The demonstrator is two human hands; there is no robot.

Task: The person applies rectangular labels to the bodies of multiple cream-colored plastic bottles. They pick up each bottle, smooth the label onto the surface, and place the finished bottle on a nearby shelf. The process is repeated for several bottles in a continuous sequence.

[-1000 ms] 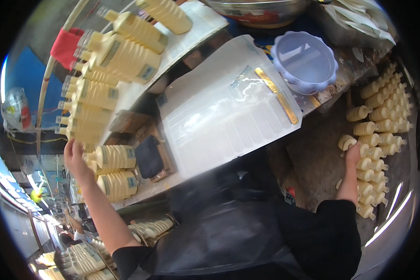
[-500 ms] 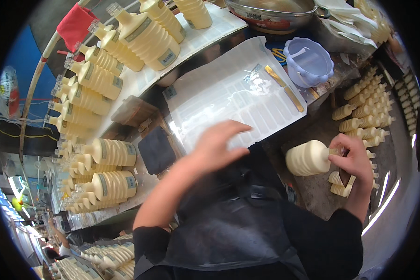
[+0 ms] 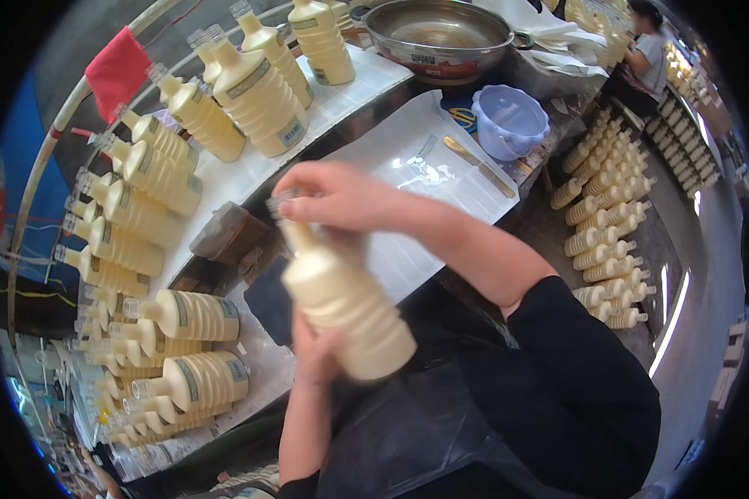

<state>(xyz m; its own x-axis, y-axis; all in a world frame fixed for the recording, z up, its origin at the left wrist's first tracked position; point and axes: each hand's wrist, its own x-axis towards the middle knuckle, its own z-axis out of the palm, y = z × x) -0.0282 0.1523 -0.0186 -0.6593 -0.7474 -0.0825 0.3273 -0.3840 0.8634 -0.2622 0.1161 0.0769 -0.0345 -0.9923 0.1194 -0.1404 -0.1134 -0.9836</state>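
Note:
A cream-coloured ribbed bottle (image 3: 351, 320) with a clear mouth is held tilted in front of my body, its neck up and to the left. My right hand (image 3: 333, 198) reaches across and is closed round the neck. Lower down, my left hand (image 3: 314, 348) grips the side of the bottle's body; most of its fingers are hidden behind it. No label shows on the side of this bottle facing me. Below and beyond it lies a white sheet of labels (image 3: 420, 179), with a brass-coloured flat blade (image 3: 478, 166) on it.
Labelled bottles (image 3: 262, 100) crowd the white bench at left. A lilac tub (image 3: 512, 125), yellow-handled scissors (image 3: 463, 120) and a metal pan (image 3: 438, 37) are at the back. Many bottles (image 3: 603, 224) stand on the floor at right. A person (image 3: 645, 62) is at far right.
My right hand has carried the bottle from the right across to the front of my body. My left hand has come back from over the sheet and taken hold of the bottle.

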